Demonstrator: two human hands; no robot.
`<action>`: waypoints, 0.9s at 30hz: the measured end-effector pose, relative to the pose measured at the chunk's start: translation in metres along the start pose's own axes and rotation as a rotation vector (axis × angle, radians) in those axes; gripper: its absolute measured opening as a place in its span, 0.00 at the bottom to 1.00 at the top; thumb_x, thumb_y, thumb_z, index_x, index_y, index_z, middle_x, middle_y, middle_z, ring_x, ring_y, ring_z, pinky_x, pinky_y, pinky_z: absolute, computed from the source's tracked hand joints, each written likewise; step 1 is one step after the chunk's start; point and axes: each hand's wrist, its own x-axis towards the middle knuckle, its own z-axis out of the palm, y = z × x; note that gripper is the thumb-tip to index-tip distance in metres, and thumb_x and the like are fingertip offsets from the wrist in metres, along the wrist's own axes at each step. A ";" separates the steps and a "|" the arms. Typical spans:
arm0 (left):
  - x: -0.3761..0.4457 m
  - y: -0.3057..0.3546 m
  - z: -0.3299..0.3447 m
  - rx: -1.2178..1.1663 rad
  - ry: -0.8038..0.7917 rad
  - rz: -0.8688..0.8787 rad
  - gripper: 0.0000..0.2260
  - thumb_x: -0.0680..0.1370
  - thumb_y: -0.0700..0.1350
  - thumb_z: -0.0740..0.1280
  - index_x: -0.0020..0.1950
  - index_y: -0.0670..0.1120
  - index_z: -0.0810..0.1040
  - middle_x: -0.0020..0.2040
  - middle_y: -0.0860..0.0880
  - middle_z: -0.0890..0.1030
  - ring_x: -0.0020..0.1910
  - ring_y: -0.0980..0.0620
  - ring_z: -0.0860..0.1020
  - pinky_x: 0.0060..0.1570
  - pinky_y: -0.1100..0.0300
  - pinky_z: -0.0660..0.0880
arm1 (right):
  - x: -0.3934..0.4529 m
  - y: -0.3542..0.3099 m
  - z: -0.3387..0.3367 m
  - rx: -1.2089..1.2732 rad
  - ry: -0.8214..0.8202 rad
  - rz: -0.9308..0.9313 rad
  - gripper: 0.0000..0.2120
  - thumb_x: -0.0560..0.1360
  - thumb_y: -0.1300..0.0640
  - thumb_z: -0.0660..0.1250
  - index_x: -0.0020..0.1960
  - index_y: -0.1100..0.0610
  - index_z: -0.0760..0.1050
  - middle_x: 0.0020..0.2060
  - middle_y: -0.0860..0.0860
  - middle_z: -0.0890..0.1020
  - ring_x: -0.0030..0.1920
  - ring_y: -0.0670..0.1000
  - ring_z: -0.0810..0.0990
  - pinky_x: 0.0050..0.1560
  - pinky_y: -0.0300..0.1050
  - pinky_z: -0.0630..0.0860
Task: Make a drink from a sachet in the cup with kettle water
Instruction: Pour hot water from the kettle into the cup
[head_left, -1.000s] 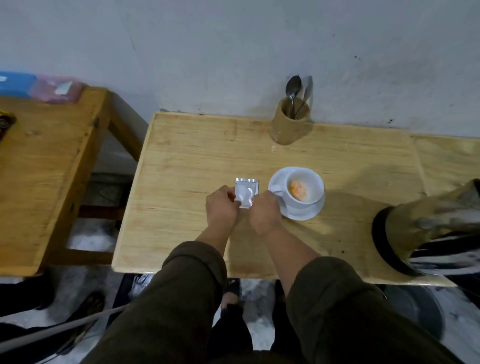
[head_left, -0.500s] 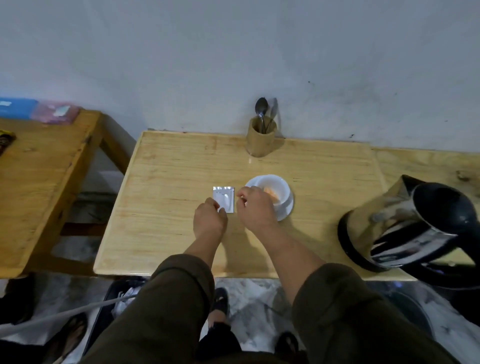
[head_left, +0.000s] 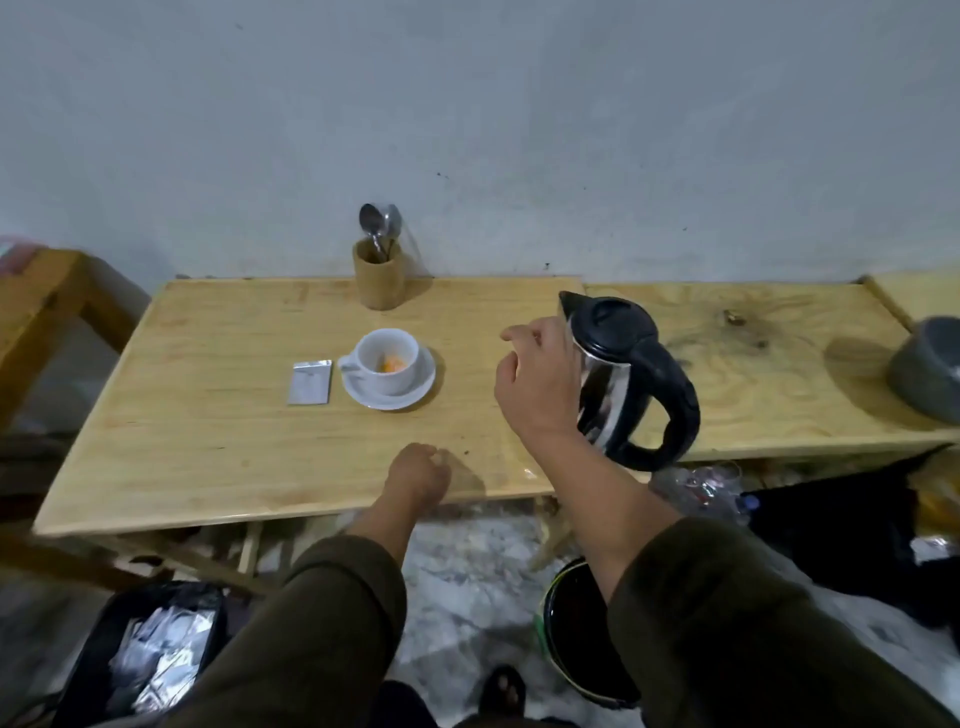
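Note:
A white cup (head_left: 395, 364) with orange powder in its bottom stands on a white saucer (head_left: 415, 397) near the middle of the wooden table (head_left: 218, 426). A silver sachet (head_left: 310, 382) lies flat just left of the saucer. A steel kettle (head_left: 623, 384) with a black lid and handle stands to the right. My right hand (head_left: 540, 384) hovers just left of the kettle's body, fingers apart, holding nothing. Close to the table's front edge rests my left hand (head_left: 418, 473), fingers curled in and empty.
A wooden holder (head_left: 379, 280) with spoons stands at the back by the wall. A grey pot (head_left: 927, 371) sits far right on a second table. Below are a black bag of foil wrappers (head_left: 156, 654), a dark bin (head_left: 582, 634) and plastic bottles (head_left: 696, 488).
Both hands let go of the sachet, which now lies on the table. My right hand moved right to the kettle; my left hand drew back to the front edge. The view pulled back.

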 end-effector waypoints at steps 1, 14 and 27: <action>-0.002 0.004 0.006 0.038 -0.021 -0.008 0.20 0.80 0.47 0.60 0.70 0.39 0.70 0.70 0.41 0.72 0.69 0.42 0.71 0.67 0.56 0.67 | -0.002 0.009 -0.010 -0.035 0.034 0.009 0.12 0.70 0.64 0.64 0.52 0.58 0.79 0.50 0.57 0.77 0.52 0.59 0.75 0.53 0.54 0.72; 0.003 0.002 0.020 0.273 -0.067 0.017 0.24 0.80 0.51 0.58 0.73 0.40 0.67 0.73 0.41 0.68 0.71 0.41 0.69 0.68 0.54 0.65 | -0.028 0.090 -0.068 -0.077 0.108 0.410 0.27 0.69 0.62 0.66 0.67 0.55 0.64 0.63 0.58 0.70 0.63 0.58 0.68 0.62 0.53 0.67; 0.003 0.002 0.020 0.143 -0.020 -0.047 0.21 0.82 0.48 0.55 0.74 0.42 0.66 0.73 0.42 0.68 0.71 0.42 0.68 0.70 0.54 0.63 | -0.015 0.095 -0.071 0.396 0.081 0.879 0.09 0.71 0.67 0.62 0.50 0.59 0.74 0.50 0.57 0.80 0.43 0.56 0.75 0.43 0.44 0.72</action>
